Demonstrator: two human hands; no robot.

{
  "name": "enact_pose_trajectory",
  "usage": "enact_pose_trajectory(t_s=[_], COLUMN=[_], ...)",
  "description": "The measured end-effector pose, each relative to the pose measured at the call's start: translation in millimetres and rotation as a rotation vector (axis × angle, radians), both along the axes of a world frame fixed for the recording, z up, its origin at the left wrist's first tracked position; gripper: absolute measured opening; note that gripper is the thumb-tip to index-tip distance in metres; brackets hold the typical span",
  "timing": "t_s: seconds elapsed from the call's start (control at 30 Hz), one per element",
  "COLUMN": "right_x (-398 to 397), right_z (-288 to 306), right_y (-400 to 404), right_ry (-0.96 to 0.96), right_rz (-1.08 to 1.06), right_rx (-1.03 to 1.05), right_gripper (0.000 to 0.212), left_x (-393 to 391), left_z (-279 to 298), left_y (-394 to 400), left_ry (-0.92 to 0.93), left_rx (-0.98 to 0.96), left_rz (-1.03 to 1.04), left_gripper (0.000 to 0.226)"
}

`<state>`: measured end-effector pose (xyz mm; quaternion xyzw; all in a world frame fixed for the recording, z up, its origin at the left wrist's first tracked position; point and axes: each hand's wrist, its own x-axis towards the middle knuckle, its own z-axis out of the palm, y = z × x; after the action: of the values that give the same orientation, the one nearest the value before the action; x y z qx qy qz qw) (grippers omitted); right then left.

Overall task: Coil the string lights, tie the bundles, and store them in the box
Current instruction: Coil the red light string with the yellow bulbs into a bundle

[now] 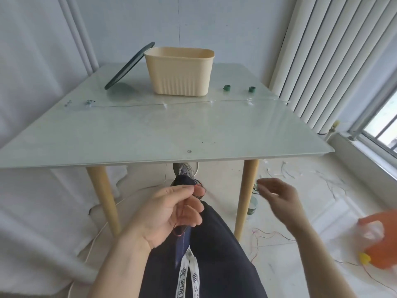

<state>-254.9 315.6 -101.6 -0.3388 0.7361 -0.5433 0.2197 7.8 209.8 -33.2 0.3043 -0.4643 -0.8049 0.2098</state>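
My left hand (169, 211) is below the table's front edge, pinching a small coil of thin red wire (180, 230) between thumb and fingers. My right hand (277, 194), blurred, pinches a small clear bulb of the string lights (256, 187) at its fingertips. A second strand of string lights (165, 106) lies stretched across the glass table (150, 136). The beige box (180, 70) stands open at the back of the table. A dark green lid (129, 66) leans against the box's left side. Two small green tape rolls (226, 87) sit right of the box.
More thin wire (270, 234) trails loose over the floor at the right. An orange plastic jug (380, 239) stands on the floor at the far right, and a radiator (335, 61) lines the right wall. My dark-trousered leg (214, 244) stretches under the table.
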Motion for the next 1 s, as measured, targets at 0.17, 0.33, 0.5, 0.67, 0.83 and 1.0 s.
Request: enact_pose_trajectory(t_s=[0.17,0.33,0.5,0.67,0.83,1.0], right_x=[70.8,69.9,50.4,38.5,27.6,21.3], right_z=[21.1,25.2,33.9,44.3,40.4,30.3], right_y=[-34.9,-54.6,-59.5,-57.9,-62.3,-62.0], right_ry=[0.029,0.009,-0.009,-0.012,0.049,0.052], right_rz=[0.578,0.639,0.609,0.695,0.681,0.699], right_rx=[-0.015,-0.026,-0.006,0.146,0.202,0.302], right_gripper=[0.021,0.018,0.019,0.018,0.010,0.011], left_x=[-11.3,-15.2,-17.6,-21.6,-18.0,-10.2], left_z=[-15.2,-23.5,-26.2,-31.0,-38.8,-47.1], left_y=[-5.7,-17.9,-25.6,-30.0,-35.1,-36.6], left_ry=[-0.054,-0.058,-0.067,-0.086,-0.094,-0.205], left_rx=[0.045,0.059,0.075,0.064,0.066,-0.014], left_rz=[0.057,0.032,-0.035,-0.111,-0.242,-0.365], left_gripper=[0.022,0.023,0.023,0.022,0.033,0.039])
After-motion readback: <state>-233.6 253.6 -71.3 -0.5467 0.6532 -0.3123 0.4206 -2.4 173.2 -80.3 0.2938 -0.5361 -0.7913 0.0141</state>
